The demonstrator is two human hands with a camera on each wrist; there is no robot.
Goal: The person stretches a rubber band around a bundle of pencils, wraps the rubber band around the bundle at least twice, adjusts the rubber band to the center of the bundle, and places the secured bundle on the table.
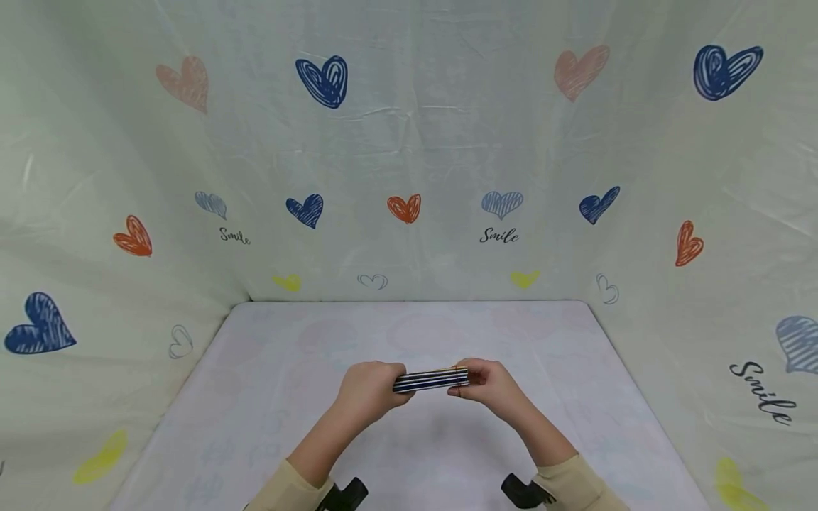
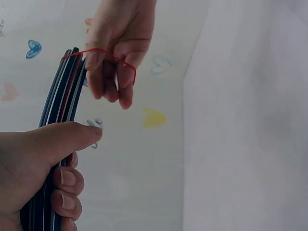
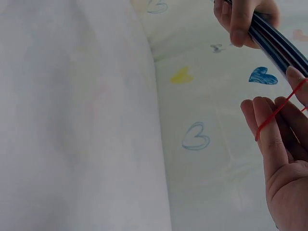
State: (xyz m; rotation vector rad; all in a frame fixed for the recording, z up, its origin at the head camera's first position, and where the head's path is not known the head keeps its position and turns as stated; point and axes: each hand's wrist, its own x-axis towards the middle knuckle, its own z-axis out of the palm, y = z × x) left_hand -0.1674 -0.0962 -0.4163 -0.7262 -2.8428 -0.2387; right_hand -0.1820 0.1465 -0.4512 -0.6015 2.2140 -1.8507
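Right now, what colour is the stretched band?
The band is red, clearest in the right wrist view.

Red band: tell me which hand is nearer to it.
Right. The red band is hooked on the right hand; the left hand grips the dark stack farther along, apart from the band.

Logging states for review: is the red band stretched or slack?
Stretched: the red band spans from the dark bundle to the right hand.
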